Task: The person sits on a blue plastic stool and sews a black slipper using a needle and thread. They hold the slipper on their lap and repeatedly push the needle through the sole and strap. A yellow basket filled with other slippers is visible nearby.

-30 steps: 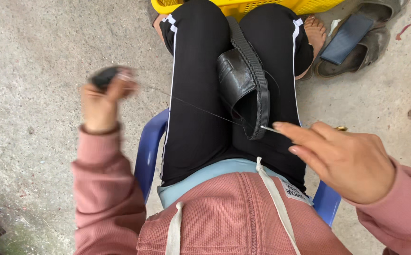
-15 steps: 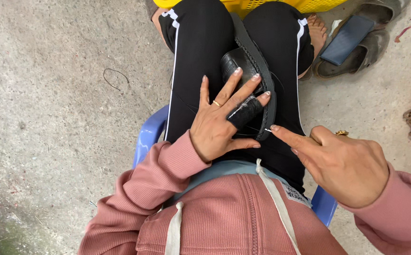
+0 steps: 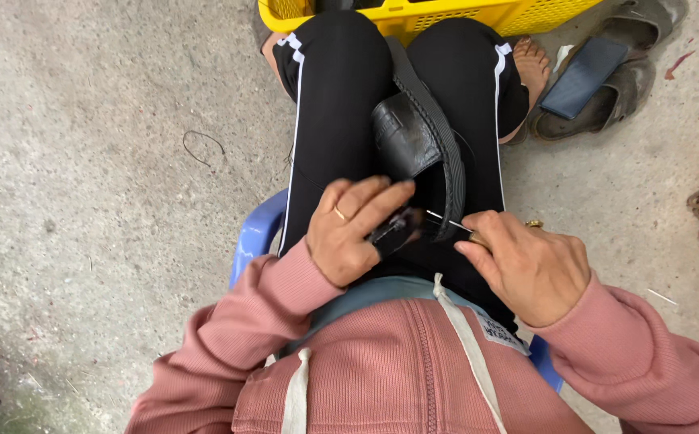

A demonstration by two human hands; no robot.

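Head view is looking down on a person sitting on a blue plastic stool (image 3: 254, 235), with a black shoe (image 3: 418, 157) lying clamped between the two knees. Its long axis is running away from the body toward a yellow basket (image 3: 478, 16) beyond the knees, and its near end is sitting just ahead of both sets of fingers, in the gap between them.

Left hand (image 3: 351, 233) is resting on the left thigh, touching the shoe's near end from the left; its fingers are curling round a small dark piece just behind the shoe's edge, though what that piece is I cannot tell. Right hand (image 3: 526, 261) is lying just right of the shoe, fingers pinched shut on a thin metal needle (image 3: 448, 223). The needle is pointing left and slightly away from the body, its tip reaching the shoe's rim beside the left fingertips. Both hands are about equally close to the shoe; the needle tip is bridging the small gap between them.
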